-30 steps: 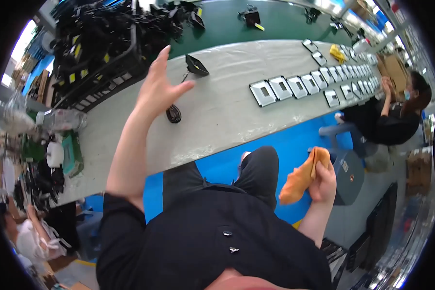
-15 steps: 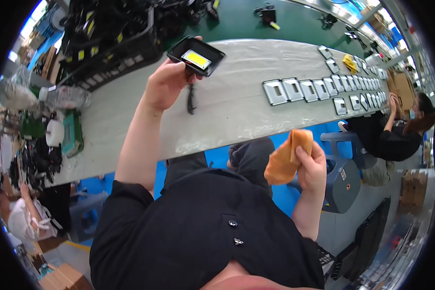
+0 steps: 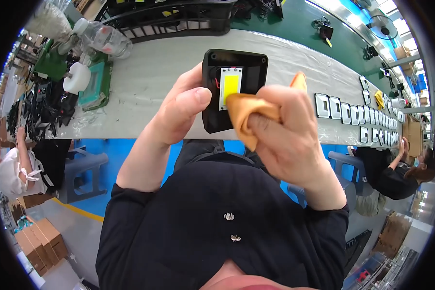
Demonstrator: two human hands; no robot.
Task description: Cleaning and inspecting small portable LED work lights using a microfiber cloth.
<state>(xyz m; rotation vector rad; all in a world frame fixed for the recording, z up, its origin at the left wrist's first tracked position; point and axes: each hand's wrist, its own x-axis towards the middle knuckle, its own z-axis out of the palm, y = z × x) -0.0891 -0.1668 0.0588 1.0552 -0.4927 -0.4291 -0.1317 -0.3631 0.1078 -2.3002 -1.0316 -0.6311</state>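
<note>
Head view: a shallow black housing is held above the worktop by the left hand, its left edge pinched between the thumb and the other fingers, which are mostly hidden behind it. Inside the housing, a white plate with a yellow panel and a bit of red wire can be seen. An orange cloth is pinched by the bent fingers of the right hand and laid over the panel's lower right corner. Beyond, dark items with yellow patches are contained in a black crate, cut off by the picture's top edge. A clear bottle is seen lying near a green tray, whose contents cannot be made out. Half a second ago, the housing was held farther out and the cloth was kept well apart from it; now both have been brought together.
</note>
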